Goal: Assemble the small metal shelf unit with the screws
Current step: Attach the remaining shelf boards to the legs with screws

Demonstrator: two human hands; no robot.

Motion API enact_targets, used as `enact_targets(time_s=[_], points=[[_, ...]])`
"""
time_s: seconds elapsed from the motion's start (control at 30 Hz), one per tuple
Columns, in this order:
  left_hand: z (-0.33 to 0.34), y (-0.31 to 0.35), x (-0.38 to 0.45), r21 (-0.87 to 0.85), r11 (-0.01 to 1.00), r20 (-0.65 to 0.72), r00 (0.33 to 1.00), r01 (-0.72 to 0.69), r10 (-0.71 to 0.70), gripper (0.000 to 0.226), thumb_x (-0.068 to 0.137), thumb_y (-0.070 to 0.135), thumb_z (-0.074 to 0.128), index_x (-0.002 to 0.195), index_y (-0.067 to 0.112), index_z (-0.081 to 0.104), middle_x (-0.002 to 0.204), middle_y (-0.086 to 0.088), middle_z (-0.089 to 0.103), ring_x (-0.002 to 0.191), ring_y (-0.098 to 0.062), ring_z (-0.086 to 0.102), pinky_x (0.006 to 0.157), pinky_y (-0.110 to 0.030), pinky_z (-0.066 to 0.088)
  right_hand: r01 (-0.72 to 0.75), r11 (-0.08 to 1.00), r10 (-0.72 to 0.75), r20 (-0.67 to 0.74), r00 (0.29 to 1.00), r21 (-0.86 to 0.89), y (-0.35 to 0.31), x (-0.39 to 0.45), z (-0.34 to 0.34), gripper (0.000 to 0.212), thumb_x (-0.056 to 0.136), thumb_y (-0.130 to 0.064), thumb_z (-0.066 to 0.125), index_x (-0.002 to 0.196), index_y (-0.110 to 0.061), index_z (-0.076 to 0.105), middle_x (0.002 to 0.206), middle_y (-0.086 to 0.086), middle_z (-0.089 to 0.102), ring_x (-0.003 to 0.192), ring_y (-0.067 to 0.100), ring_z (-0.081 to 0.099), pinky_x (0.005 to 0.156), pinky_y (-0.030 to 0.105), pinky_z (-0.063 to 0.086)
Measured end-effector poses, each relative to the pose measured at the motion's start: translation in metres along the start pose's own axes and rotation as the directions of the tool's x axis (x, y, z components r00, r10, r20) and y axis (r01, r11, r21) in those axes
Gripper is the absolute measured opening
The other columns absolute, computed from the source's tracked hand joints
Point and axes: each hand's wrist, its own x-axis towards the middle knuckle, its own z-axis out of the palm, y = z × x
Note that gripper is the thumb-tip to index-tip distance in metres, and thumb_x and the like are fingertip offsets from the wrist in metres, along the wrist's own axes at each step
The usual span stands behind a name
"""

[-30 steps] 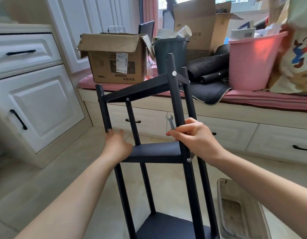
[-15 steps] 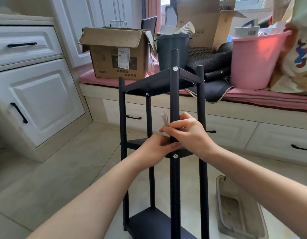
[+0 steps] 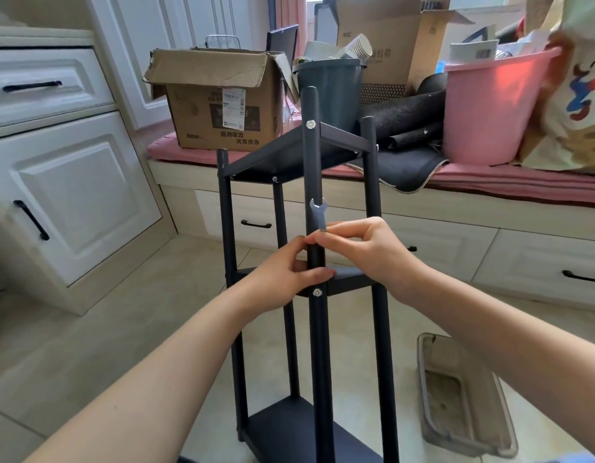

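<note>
Shelf unit (image 3: 342, 155): black metal, standing upright on the tiled floor at the centre of the view; four round posts and three shelves, top, middle and bottom.
Near post (image 3: 317, 345): runs from 12 o'clock down to 6 o'clock through the middle of the picture; both hands meet on it just above the middle shelf.
Screws: one silver screw (image 3: 310, 124) at the top shelf joint, at 12 o'clock from the hands; another (image 3: 317, 292) at the middle shelf joint, just below the left hand at 6 o'clock; a smaller one on the back post under the top shelf.
Left hand (image 3: 282, 279): thumb and fingers curled round the near post, gripping it just above the middle shelf.
Right hand (image 3: 369, 252): fingers curled, pinching the lower end of a small spanner against the near post, just above the left hand and touching it.
Spanner (image 3: 318, 217): small, silver, upright; its open end points to 12 o'clock, lying in front of the post.
Floor tray (image 3: 463, 396): clear plastic, at 4 o'clock from the shelf unit.
Bench (image 3: 523, 185): pink-cushioned, behind the unit; cardboard box (image 3: 222, 105) at 11 o'clock, dark bin (image 3: 336, 91) at 12 o'clock, pink tub (image 3: 490, 108) at 2 o'clock.
Cupboard (image 3: 65, 195): white, with black handles, at 9 o'clock.
</note>
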Motion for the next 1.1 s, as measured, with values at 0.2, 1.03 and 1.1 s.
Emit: enact_targets(time_s=[0.2, 1.03, 1.1], points=[[-0.012, -0.001, -0.007, 0.001, 1.000, 0.065, 0.998, 0.005, -0.005, 0.058, 0.095, 0.036, 0.066, 0.146, 0.032, 0.038, 0.126, 0.009, 0.070, 0.119, -0.005, 0.062, 0.109, -0.033, 0.043, -0.007, 1.000, 0.004, -0.129, 0.992, -0.023, 0.012, -0.006, -0.013, 0.015, 0.094, -0.022, 0.064, 0.090, -0.020, 0.079, 0.090, -0.014, 0.075, 0.090, -0.010, 0.063, 0.070, 0.000, 0.043], [-0.036, -0.021, -0.016, 0.046, 0.999, -0.070, 0.997, -0.028, 0.031, 0.066, 0.074, 0.058, 0.068, 0.131, 0.031, 0.049, 0.109, 0.011, 0.075, 0.103, -0.003, 0.069, 0.092, -0.028, 0.051, -0.156, 0.938, 0.154, -0.030, 0.988, -0.311, 0.099, -0.053, 0.094, 0.026, 0.101, -0.020, 0.045, 0.098, -0.018, 0.071, 0.085, -0.009, 0.064, 0.067, 0.011, 0.059, 0.059, 0.025, 0.047], [-0.037, -0.022, -0.016, 0.045, 0.998, -0.082, 0.996, -0.039, 0.043, 0.068, 0.073, 0.058, 0.068, 0.132, 0.029, 0.050, 0.111, 0.010, 0.075, 0.103, -0.004, 0.069, 0.090, -0.025, 0.050, -0.142, 0.959, 0.128, -0.074, 0.989, -0.246, 0.102, -0.051, 0.103, 0.027, 0.102, -0.018, 0.044, 0.100, -0.016, 0.071, 0.080, -0.014, 0.060, 0.063, 0.006, 0.054, 0.057, 0.020, 0.041]])
